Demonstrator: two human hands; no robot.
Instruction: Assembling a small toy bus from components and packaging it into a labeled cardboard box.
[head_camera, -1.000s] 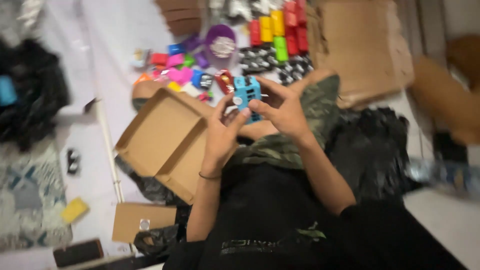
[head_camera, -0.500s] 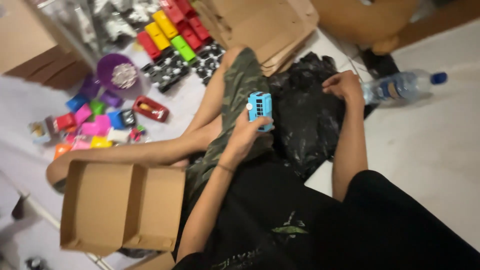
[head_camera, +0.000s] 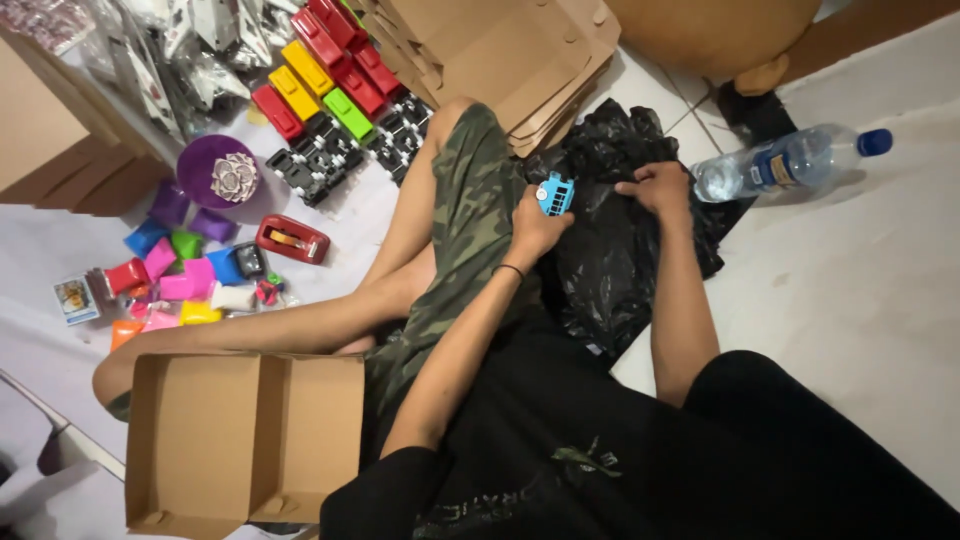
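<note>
Blue toy bus (head_camera: 556, 193) in the left hand (head_camera: 535, 228), fingers clamped around it, held over the camouflage-clad knee just beside the black plastic bag (head_camera: 610, 260). Right hand (head_camera: 656, 187) rests on the bag, fingers pinching its film. Head view only: open cardboard box (head_camera: 240, 440) at lower left, water bottle (head_camera: 790, 160) on the floor (head_camera: 860, 300) right of the bag, coloured toys (head_camera: 190, 270) well apart at left.

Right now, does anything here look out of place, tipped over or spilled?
The clear water bottle with a blue cap lies on its side on the floor beside the black plastic bag. The cap is on and nothing looks spilled.
</note>
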